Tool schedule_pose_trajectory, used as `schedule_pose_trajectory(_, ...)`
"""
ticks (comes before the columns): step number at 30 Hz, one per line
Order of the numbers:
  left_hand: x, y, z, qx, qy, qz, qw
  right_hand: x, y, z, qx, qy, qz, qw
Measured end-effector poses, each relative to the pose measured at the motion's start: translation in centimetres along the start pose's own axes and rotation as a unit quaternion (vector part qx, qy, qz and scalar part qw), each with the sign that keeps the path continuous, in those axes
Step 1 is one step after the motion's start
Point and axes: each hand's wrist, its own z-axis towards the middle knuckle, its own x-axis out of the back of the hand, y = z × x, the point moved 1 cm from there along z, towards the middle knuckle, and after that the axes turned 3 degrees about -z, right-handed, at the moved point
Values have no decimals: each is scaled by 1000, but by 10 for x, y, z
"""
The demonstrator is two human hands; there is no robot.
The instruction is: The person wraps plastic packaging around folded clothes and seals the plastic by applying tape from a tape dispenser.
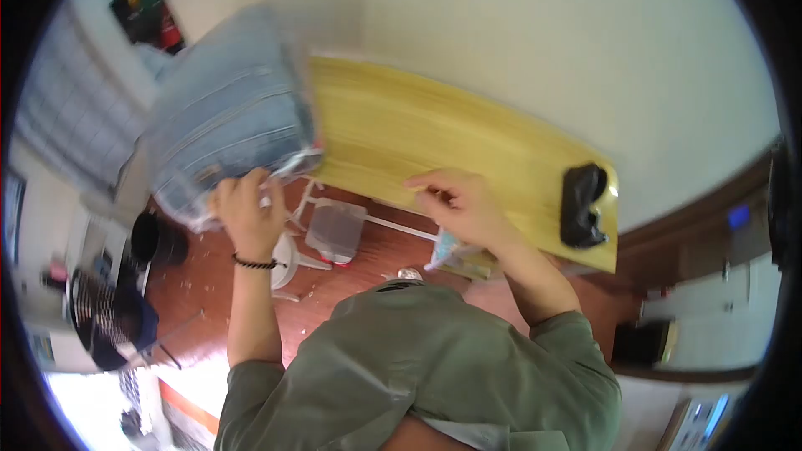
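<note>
A large clear plastic bag (234, 108) packed with folded blue denim stands at the left end of a yellow wooden table. My left hand (249, 209), a dark braided bracelet on its wrist, is closed on the bag's lower front edge. Over the table's front edge is my right hand (455, 200), its thumb and index finger curled towards each other in a closed shape. Whatever lies between those fingertips, if anything, is too small to make out. The right hand is apart from the bag.
The yellow table (434, 129) runs along a pale wall. A black plastic bag (583, 205) lies at its right end. Below are a grey-topped stool (336, 230) and a white stool (284, 263). A black bin (159, 240) and a dark chair (109, 317) stand at the left.
</note>
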Motion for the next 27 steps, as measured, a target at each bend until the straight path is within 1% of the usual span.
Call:
schedule_pose_trajectory(1,-1,1,2,-21,0,3,1000,21,2,-17,-9,62,-37,997)
schedule_pose_trajectory(2,-4,1,2,-26,12,-7,1000,43,6,-33,-1,166,-84,983)
schedule_pose_trajectory(3,-5,0,1,-31,22,-15,999,65,10,-51,8,263,-132,956)
schedule_pose_trajectory(4,-7,-2,0,-45,29,-15,998,89,21,-68,8,356,-189,915)
schedule_pose_trajectory(5,-10,-4,-3,-57,37,-11,998,110,37,-89,-12,440,-217,871)
schedule_pose_trajectory(6,-14,-9,-7,-56,45,-34,997,127,38,-109,-70,507,-251,821)
schedule_pose_trajectory(8,-22,-14,-11,-81,81,-36,993,155,56,-148,-188,569,-285,748)
schedule_pose_trajectory(10,-25,-13,-13,-93,113,-34,989,171,77,-175,-301,494,-392,716)
schedule_pose_trajectory(11,-30,-20,-18,-82,103,-66,989,175,89,-184,-354,450,-438,693)
schedule_pose_trajectory(12,-34,-27,-22,-70,91,-97,989,173,92,-182,-387,419,-429,700)
schedule_pose_trajectory(13,-38,-32,-24,-58,81,-126,987,174,92,-181,-402,408,-384,724)
schedule_pose_trajectory(15,-35,-27,-22,-63,142,-66,986,170,91,-176,-427,381,-290,767)
schedule_pose_trajectory(16,-32,-22,-20,-65,173,-36,982,173,100,-178,-401,409,-175,801)
schedule_pose_trajectory(17,-32,-22,-20,-58,160,-24,985,174,115,-181,-367,432,-57,822)
schedule_pose_trajectory(18,-32,-24,-20,-50,148,-13,988,171,111,-177,-327,448,61,830)
schedule_pose_trajectory(19,-32,-24,-20,-43,135,-2,990,166,106,-177,-280,491,85,820)
schedule_pose_trajectory(21,-31,-21,-18,-27,141,-24,989,152,85,-173,-183,568,129,792)
schedule_pose_trajectory(23,-32,-22,-18,-24,138,-29,990,154,65,-182,-150,563,148,799)
schedule_pose_trajectory(24,-32,-25,-19,-30,130,-23,991,151,57,-189,-137,560,157,802)
schedule_pose_trajectory(27,-29,-28,-22,-29,102,-6,994,134,36,-209,-196,549,49,811)
